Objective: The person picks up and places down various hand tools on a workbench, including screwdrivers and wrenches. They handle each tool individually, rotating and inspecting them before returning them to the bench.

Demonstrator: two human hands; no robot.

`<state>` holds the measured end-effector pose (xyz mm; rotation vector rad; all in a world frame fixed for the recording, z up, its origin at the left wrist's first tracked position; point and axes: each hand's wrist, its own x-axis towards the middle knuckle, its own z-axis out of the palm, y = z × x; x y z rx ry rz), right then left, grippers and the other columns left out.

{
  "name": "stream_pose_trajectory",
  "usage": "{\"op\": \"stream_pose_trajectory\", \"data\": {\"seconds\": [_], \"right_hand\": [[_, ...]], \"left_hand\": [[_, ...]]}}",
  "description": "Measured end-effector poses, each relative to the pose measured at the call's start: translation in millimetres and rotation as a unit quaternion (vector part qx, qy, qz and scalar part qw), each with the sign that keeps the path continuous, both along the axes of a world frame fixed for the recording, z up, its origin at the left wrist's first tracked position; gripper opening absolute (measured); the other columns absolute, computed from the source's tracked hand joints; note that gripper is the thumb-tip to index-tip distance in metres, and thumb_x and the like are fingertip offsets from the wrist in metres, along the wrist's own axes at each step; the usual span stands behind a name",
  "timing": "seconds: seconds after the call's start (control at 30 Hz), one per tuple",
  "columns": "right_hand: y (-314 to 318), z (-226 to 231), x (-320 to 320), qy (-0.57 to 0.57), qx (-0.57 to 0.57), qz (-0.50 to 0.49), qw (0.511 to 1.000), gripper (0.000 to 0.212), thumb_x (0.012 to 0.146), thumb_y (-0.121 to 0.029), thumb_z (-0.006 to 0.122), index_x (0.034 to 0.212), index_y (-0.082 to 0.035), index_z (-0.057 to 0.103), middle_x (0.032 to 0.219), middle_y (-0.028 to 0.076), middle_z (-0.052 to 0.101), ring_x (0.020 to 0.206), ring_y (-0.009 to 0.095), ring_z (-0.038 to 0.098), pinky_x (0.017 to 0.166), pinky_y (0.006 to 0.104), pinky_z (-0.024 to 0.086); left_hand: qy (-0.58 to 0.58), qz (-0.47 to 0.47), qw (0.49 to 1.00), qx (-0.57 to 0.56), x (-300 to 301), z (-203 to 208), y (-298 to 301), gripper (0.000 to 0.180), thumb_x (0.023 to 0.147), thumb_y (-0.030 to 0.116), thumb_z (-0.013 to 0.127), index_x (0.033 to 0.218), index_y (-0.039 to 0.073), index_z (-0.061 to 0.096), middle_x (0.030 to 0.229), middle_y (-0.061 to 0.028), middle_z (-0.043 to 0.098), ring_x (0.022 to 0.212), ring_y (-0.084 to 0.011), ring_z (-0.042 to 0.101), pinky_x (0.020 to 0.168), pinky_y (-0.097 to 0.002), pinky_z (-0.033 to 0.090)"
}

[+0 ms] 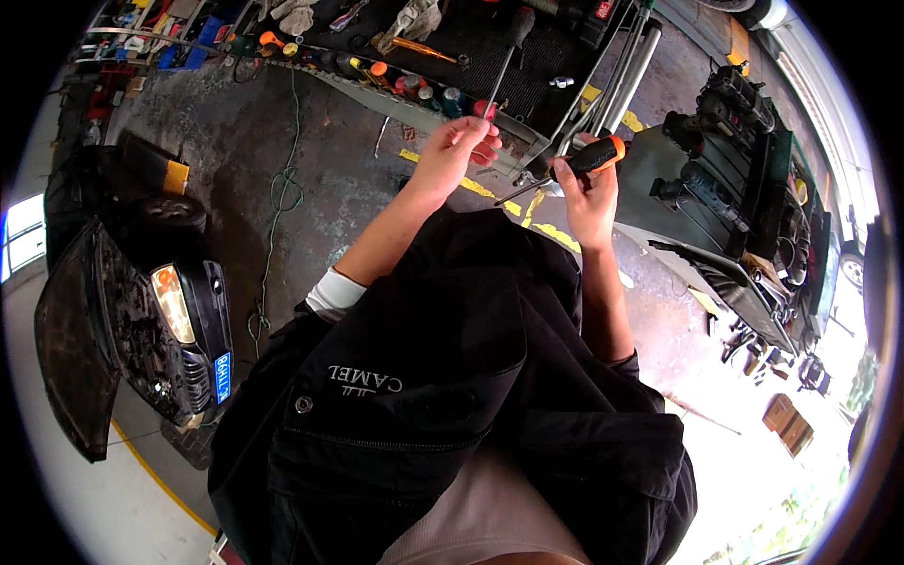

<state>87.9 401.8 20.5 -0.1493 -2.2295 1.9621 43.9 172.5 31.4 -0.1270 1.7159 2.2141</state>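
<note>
My left hand (454, 155) is closed in a pinch on the lower shaft of a long screwdriver (521, 28), whose dark handle points away over the black ribbed mat. To the right, my right hand (590, 200) wraps round the black and orange handle of a second screwdriver (597, 156). The thin shaft of that one slants down and left, towards the floor side of my left hand. Both hands are held in front of my body, just short of the tool bench (565, 66).
Screwdrivers with coloured handles (379, 70) stand in a row along the bench edge, with gloves (411, 24) on top. At left is a car (193, 320) with its bonnet up. A green cord (285, 188) crosses the floor. Engine parts (725, 104) sit on a bench at right.
</note>
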Motion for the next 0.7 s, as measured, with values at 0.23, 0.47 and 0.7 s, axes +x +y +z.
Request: {"op": "stream_pose_trajectory", "data": {"seconds": [0.23,0.47,0.7], "right_hand": [[-5.1,0.9,-1.9,0.0,-0.013,0.014,1.0,0.048,0.089,-0.012,0.078,0.129,0.0,0.054,0.089,0.003,0.07,0.078,0.007,0.062,0.073,0.0255,0.052],[-6.1,4.0,-1.0,-0.009,0.012,0.023,1.0,0.048,0.089,-0.011,0.078,0.129,0.0,0.054,0.089,0.003,0.069,0.081,0.008,0.063,0.076,0.0264,0.053],[-7.4,3.5,-0.8,-0.007,0.014,0.023,1.0,0.048,0.089,-0.011,0.077,0.129,0.001,0.054,0.088,0.003,0.069,0.079,0.007,0.062,0.075,0.0262,0.053]], "left_hand": [[0.065,0.049,0.995,-0.057,-8.3,-6.7,-18.8,0.035,0.107,0.034,0.052,0.104,0.001,0.064,0.092,-0.0098,0.072,0.077,-0.0176,0.07,0.075,-0.0313,0.057],[0.058,0.091,0.992,-0.072,-19.0,-7.6,-33.2,0.038,0.107,0.037,0.052,0.102,0.001,0.063,0.09,-0.0099,0.071,0.077,-0.0174,0.069,0.073,-0.0311,0.057],[0.036,0.096,0.993,-0.056,-19.8,-9.5,-38.3,0.035,0.106,0.035,0.053,0.104,0.002,0.064,0.09,-0.0087,0.07,0.078,-0.0176,0.068,0.074,-0.0313,0.057]]}}
